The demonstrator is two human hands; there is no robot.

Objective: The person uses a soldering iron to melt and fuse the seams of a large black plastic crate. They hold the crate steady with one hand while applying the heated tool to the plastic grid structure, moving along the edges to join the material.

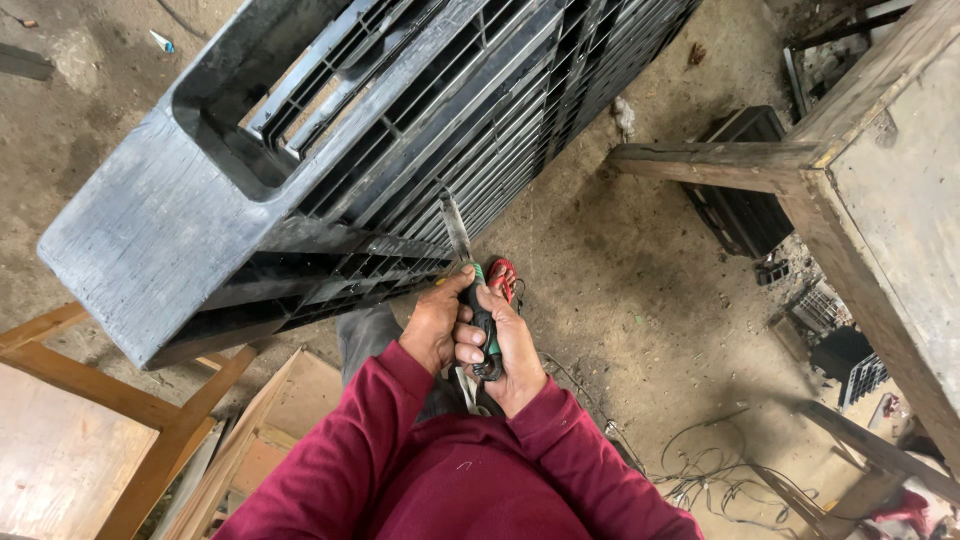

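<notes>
1. Left hand (pixel 432 325): grip closed around the upper part of the handle of a handsaw (pixel 470 290), thumb side near the blade.
2. Right hand (pixel 510 345): grip closed around the black-and-green handle, fingers curled through its loop, just beside and touching the left hand.
3. The handsaw is held upright in front of the person's chest; its narrow blade points up and away, and its tip meets the ribbed underside of a grey plastic pallet (pixel 300 150).
4. The pallet stands tilted on its edge, just beyond the hands; its lower corner rests over a wooden frame (pixel 120 395) at lower left.
5. Both sleeves are dark red.
6. A red shoe (pixel 503 277) shows on the dirt floor (pixel 620 300) behind the saw handle.
7. A wooden surface (pixel 880 180) stands at right; loose wires (pixel 710 470) lie on the floor below it.
</notes>
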